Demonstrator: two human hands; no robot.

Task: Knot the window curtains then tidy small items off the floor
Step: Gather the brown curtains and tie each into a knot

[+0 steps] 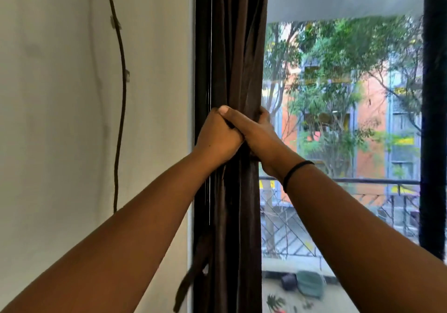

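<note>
- Setting: a pale wall (60, 94) meets a tall window (338, 123) at the edge of a room; a gathered dark curtain (232, 46) hangs along the line where they join, and both forearms reach up to it from the lower corners of the view.
- Left hand (217, 138): it is wrapped round the wall-side edge of the curtain bundle with its fingers curled out of sight behind the cloth, a grip that seems meant to keep the folds bunched into one rope.
- Right hand (258, 136): it lies directly beside and partly over the left hand, thumb laid across its knuckles and fingers hooked round the window-side edge of the same bundle. A black band (296, 171) circles this wrist. Judged from the paired grip, the cloth is being compressed before a knot is formed; no loop or knot is visible yet.
- Below the hands: the curtain falls straight, with a loose dark strip (191, 278) hanging out towards the wall side.
- Left of the hands: a dark cable (122, 109), clipped to the wall, runs down it well apart from the curtain.
- Beyond the hands, through the glass: a balcony railing (358, 181), trees and coloured buildings. Small items (304, 286) lie on the ground outside, too blurred to identify; the room's own floor is out of view.
</note>
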